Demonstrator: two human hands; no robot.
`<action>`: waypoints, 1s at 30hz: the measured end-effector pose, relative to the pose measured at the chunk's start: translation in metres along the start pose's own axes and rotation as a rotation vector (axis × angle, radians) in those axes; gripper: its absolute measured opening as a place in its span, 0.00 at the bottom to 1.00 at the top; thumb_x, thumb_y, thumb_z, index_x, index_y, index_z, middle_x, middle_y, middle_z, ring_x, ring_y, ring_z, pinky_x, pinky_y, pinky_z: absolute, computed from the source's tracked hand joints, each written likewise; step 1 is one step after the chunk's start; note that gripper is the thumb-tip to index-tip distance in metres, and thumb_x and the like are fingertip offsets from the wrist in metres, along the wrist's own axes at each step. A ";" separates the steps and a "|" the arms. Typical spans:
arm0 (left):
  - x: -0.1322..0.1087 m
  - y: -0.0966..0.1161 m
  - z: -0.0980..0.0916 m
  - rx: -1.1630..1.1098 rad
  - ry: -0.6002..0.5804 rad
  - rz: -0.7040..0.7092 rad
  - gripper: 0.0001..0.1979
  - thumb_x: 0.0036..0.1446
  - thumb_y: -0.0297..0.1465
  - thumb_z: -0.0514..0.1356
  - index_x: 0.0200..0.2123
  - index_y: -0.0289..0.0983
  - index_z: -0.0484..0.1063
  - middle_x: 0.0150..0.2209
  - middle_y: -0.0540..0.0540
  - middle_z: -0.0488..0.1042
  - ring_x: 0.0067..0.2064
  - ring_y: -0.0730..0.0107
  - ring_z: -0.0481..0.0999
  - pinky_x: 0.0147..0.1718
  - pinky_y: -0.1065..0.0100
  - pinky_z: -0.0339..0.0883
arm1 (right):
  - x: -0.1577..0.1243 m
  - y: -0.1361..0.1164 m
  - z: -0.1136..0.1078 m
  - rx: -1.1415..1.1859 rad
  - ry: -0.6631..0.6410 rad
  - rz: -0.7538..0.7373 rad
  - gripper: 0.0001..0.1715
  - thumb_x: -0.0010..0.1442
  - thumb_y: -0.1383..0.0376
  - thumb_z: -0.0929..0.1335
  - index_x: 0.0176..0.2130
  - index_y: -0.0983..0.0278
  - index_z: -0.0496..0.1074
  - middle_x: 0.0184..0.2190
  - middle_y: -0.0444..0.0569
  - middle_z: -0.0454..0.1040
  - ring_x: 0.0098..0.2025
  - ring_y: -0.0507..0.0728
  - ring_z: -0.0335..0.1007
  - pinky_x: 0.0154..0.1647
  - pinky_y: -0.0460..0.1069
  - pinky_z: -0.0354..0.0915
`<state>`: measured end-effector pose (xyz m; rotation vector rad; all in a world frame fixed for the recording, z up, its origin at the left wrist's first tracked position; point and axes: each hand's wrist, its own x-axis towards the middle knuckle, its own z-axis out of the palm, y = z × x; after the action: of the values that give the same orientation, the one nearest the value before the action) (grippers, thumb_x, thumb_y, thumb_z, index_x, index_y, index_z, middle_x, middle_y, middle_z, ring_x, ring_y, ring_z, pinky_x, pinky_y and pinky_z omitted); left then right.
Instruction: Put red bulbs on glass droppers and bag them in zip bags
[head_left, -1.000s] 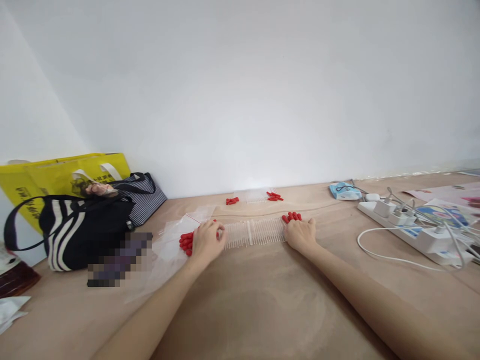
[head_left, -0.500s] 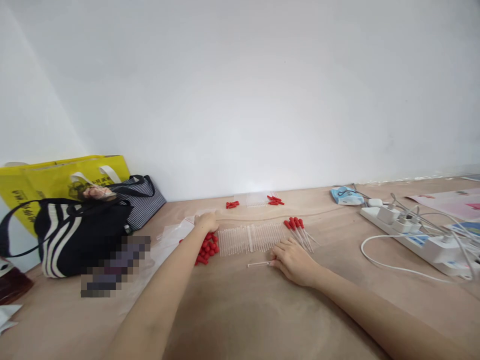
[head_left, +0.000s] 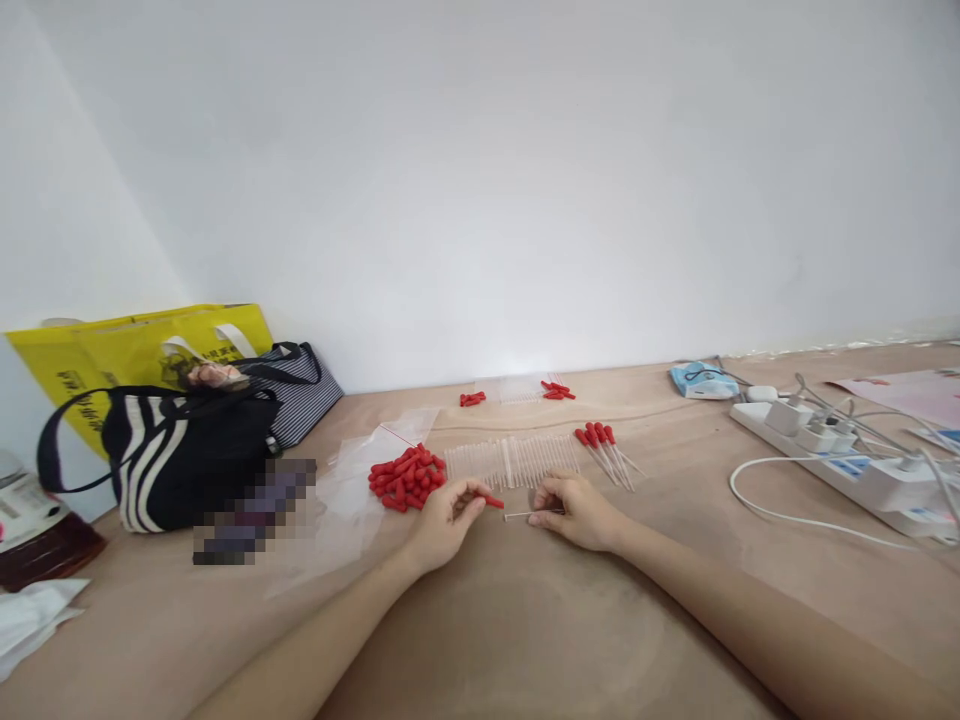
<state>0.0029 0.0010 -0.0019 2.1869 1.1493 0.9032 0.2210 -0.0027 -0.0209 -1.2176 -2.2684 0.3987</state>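
Between thumb and fingers, my left hand [head_left: 448, 522] pinches a red rubber dropper bulb [head_left: 493, 502], its end facing right. My right hand [head_left: 574, 508] is closed on a thin clear glass dropper tube [head_left: 517, 517] whose end points left at the bulb, a small gap apart. Beyond my hands lies a row of clear glass tubes [head_left: 480, 462]. A heap of red rubber bulbs [head_left: 405, 478] rests left of that row, partly over a clear plastic bag. Several droppers with red bulbs fitted [head_left: 600, 440] lie fanned out to the right of the row.
Farther back are more red bulbs [head_left: 472, 399] and tubes by the wall. A black bag [head_left: 199, 460], a yellow bag [head_left: 60, 365] and a striped bag [head_left: 300, 405] stand left. On the right are a power strip [head_left: 795, 450] with cables and a blue mask [head_left: 703, 380].
My left hand has come back from the bulb heap toward the right, now with a red bulb in its fingers. My right hand keeps hold of the tube in nearly the same place.
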 end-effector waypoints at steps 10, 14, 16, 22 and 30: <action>-0.011 0.005 -0.002 0.169 -0.072 -0.014 0.16 0.44 0.32 0.62 0.39 0.38 0.67 0.37 0.47 0.70 0.37 0.65 0.70 0.38 0.64 0.64 | -0.015 0.001 -0.001 -0.182 0.108 0.107 0.09 0.57 0.61 0.62 0.29 0.64 0.65 0.29 0.46 0.71 0.35 0.54 0.65 0.37 0.50 0.51; -0.010 0.004 0.002 0.231 -0.100 0.031 0.09 0.51 0.33 0.57 0.36 0.40 0.73 0.39 0.46 0.70 0.40 0.64 0.69 0.40 0.64 0.62 | -0.017 0.003 0.000 -0.170 0.135 0.058 0.09 0.59 0.63 0.60 0.34 0.64 0.66 0.31 0.47 0.72 0.35 0.54 0.65 0.37 0.49 0.50; -0.009 0.005 0.004 0.245 -0.087 0.071 0.08 0.53 0.32 0.55 0.32 0.40 0.74 0.37 0.46 0.71 0.39 0.65 0.69 0.40 0.65 0.62 | -0.017 0.001 0.001 -0.188 0.146 0.006 0.10 0.60 0.64 0.58 0.39 0.62 0.66 0.32 0.48 0.72 0.36 0.53 0.66 0.37 0.49 0.50; -0.008 0.013 0.010 0.230 -0.041 0.106 0.07 0.57 0.30 0.50 0.33 0.39 0.68 0.32 0.49 0.72 0.37 0.67 0.70 0.37 0.67 0.62 | -0.019 -0.010 0.001 -0.211 0.126 -0.114 0.13 0.61 0.67 0.57 0.40 0.60 0.68 0.34 0.47 0.72 0.35 0.52 0.65 0.37 0.49 0.48; -0.010 0.014 0.012 0.249 -0.080 0.088 0.05 0.57 0.30 0.50 0.32 0.38 0.65 0.33 0.48 0.72 0.37 0.67 0.71 0.38 0.66 0.62 | -0.019 -0.016 0.002 -0.164 0.127 -0.164 0.12 0.60 0.68 0.57 0.38 0.62 0.67 0.33 0.47 0.72 0.35 0.52 0.65 0.40 0.51 0.48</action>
<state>0.0151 -0.0159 -0.0033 2.4665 1.1891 0.7339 0.2180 -0.0276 -0.0211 -1.0907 -2.3049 0.0737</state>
